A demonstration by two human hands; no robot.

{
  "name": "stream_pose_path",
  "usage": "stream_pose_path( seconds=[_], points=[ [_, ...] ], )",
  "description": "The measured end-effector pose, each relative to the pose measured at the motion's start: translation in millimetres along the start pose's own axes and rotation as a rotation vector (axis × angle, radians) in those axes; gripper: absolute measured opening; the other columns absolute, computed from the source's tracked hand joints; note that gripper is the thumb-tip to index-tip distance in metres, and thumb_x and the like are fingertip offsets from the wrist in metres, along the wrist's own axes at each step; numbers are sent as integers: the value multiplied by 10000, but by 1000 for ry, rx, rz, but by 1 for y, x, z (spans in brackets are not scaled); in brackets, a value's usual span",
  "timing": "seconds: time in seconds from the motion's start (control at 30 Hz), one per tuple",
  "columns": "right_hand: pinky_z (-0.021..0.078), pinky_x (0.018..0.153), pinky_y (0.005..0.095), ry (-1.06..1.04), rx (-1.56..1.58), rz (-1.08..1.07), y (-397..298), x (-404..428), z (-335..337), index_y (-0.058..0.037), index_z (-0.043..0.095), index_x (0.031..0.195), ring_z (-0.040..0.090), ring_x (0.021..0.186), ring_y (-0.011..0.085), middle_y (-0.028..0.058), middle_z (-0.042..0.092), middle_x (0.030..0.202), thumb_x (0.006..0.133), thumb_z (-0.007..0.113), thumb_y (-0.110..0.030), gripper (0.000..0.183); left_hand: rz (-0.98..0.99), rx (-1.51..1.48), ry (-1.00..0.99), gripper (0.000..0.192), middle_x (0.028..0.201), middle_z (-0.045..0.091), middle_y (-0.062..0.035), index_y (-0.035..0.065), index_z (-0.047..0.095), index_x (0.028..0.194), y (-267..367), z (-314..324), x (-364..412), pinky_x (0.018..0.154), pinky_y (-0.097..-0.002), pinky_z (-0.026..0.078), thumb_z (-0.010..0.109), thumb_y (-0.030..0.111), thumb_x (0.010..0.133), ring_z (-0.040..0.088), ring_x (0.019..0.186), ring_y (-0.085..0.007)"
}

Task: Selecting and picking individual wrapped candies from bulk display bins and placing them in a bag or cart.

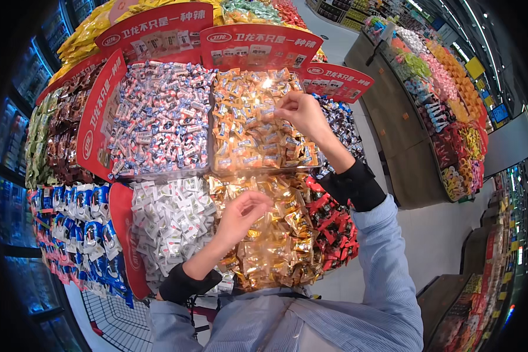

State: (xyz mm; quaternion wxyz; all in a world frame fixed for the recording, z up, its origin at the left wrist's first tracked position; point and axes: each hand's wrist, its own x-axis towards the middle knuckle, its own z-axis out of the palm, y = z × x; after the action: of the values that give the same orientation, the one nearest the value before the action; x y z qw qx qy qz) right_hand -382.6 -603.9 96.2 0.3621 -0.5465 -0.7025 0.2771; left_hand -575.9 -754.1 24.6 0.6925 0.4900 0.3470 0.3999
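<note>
My right hand [301, 112] is over a clear bin of orange-wrapped sweets [242, 127], its thumb and fingertips drawn together. Lower down, my left hand [244, 215] hangs over gold-wrapped sweets [297, 246], with its fingers bent and its thumb near them. A hazy sheen with glints, like thin clear plastic, lies over the sweets between and below the hands. Whether either hand grips it cannot be made out. White sachets [171, 220] lie left of my left hand, and red-wrapped sweets [334, 233] lie to the right of the gold ones.
Blue-and-white wrapped sweets [163, 119] fill a bin at the left. Red printed sign boards [259, 46] edge the display. A wire shopping cart [119, 321] stands at lower left. Across the aisle floor [427, 224] is another sweets counter [396, 132]. Lit glass-door coolers [15, 211] line the far left.
</note>
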Motion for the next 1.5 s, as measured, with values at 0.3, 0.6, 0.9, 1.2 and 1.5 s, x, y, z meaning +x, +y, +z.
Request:
stream_pose_path(
  seconds=[0.3, 0.6, 0.9, 1.2, 1.5],
  points=[
    [438, 552, 295, -177, -305, 11, -3, -9, 38, -12, 604, 691, 581, 595, 207, 106, 594, 619, 628, 665, -146, 160, -25, -5, -13, 132, 936, 589, -62, 7, 525, 950, 5, -6, -2, 820, -252, 417, 517, 64, 831, 559, 908, -130],
    [409, 569, 199, 59, 145, -46, -22, -33, 9, -4, 560, 834, 498, 631, 47, 3, 560, 712, 779, 591, -122, 133, 78, 117, -34, 146, 937, 575, -78, 2, 509, 971, 35, -10, -1, 779, -256, 448, 498, 50, 834, 568, 864, -143],
    [366, 550, 181, -47, 539, 36, -18, -141, 26, -29, 539, 871, 428, 619, 15, -48, 484, 699, 807, 562, -135, 125, 498, 717, 189, 111, 795, 612, -53, 1, 587, 857, 132, -55, 129, 686, -239, 447, 573, 51, 759, 573, 752, -108],
    [384, 588, 196, -42, 592, 43, -9, -178, 37, -25, 533, 865, 445, 645, 33, -36, 484, 698, 821, 530, -115, 100, 431, 1601, 72, 205, 759, 608, -121, 38, 594, 807, 90, -59, 216, 674, -353, 462, 633, 112, 620, 590, 741, -268],
    [393, 609, 199, -9, 642, 50, -4, -184, 34, -23, 538, 859, 461, 663, 42, -25, 500, 713, 818, 531, -116, 102, 497, 1768, 70, 176, 715, 569, -124, 33, 580, 766, 92, -54, 212, 644, -382, 445, 642, 96, 614, 565, 704, -288]
  ],
)
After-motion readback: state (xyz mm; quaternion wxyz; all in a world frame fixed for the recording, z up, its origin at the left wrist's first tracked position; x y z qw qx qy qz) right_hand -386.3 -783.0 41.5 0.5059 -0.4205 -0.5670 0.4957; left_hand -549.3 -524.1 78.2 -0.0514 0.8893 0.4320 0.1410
